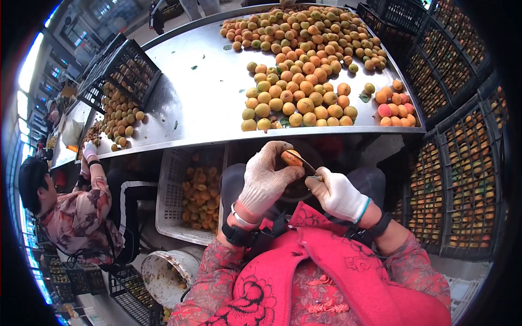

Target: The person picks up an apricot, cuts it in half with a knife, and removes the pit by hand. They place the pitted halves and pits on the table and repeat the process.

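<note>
Just below the front edge of the metal table (pixel 206 108), my gloved left hand (pixel 268 176) holds an orange-yellow fruit (pixel 292 157) between thumb and fingers. My right hand (pixel 338 193), in a white glove, is closed round a small knife (pixel 308 164). The blade touches the fruit's right side. On the table beyond my hands lies a large spread of yellow and orange fruit (pixel 304 89). A small group of redder fruit (pixel 396 108) sits at the table's right corner.
A white crate of fruit (pixel 163 209) and a dirty white bucket (pixel 163 274) stand at lower left. A co-worker (pixel 81 217) sits farther left. A tipped black crate (pixel 128 70) spills fruit on the table. Filled black crates (pixel 462 179) are stacked at right.
</note>
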The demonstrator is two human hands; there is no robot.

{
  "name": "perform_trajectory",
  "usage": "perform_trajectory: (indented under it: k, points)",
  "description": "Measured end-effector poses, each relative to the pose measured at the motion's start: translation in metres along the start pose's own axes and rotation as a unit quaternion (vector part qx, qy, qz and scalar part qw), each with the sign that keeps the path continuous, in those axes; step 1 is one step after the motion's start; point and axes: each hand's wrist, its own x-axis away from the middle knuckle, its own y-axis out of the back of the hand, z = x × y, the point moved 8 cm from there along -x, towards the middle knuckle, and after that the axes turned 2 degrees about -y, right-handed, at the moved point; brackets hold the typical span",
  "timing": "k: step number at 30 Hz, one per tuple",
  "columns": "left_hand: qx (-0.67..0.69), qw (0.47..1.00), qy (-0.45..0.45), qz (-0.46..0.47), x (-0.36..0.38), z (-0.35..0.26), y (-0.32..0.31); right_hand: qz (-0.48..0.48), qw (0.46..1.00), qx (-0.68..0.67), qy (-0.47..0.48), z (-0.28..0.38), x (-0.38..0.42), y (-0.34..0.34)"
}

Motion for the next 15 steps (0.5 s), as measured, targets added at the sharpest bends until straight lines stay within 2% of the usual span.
perform_trajectory:
  k: [9,11,13,15]
  points:
    - [-0.007,1.0,0.007,0.007,-0.002,0.008,0.002,0.055,0.996,0.047,-0.056,0.002,-0.004,0.006]
    - [0.01,1.0,0.004,0.0,-0.004,0.008,0.001,0.03,0.998,0.033,-0.038,-0.006,-0.006,-0.001]
    - [0.132,0.99,0.04,0.004,-0.003,0.012,-0.001,-0.003,1.0,-0.01,-0.012,-0.009,-0.009,-0.006]
    - [0.171,0.984,0.048,0.003,-0.003,0.019,-0.002,-0.004,1.0,-0.002,-0.003,-0.011,-0.011,-0.009]
